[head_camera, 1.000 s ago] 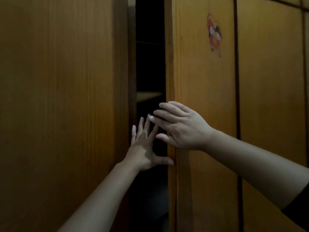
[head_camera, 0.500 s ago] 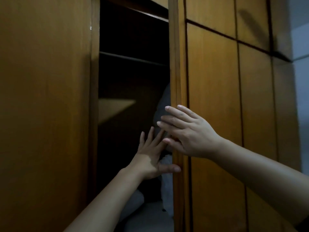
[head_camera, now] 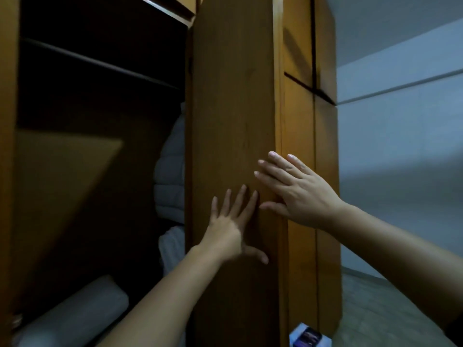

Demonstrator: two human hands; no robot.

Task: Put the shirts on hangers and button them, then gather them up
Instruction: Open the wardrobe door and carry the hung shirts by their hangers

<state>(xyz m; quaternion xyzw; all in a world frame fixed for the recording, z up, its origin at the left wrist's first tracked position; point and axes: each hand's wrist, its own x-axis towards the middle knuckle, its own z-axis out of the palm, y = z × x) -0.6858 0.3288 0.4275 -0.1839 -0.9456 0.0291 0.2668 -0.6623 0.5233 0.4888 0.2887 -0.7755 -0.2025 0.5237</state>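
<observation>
Wooden door (head_camera: 233, 101) touched by left hand (head_camera: 226, 231), fingers spread flat, right hand (head_camera: 298, 194) likewise flat, pale bedding (head_camera: 170, 171) stacked inside

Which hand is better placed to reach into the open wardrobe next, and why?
Probably the left hand: it lies flat on the wardrobe door nearer the dark opening. The right hand rests further over, at the door's far edge.

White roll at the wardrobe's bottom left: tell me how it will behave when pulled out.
The white roll looks soft and padded, so probably floppy and light for its bulk. Its cylinder shape suggests it could roll once free. The dim wardrobe hides its far end, so snagging cannot be ruled out.
</observation>
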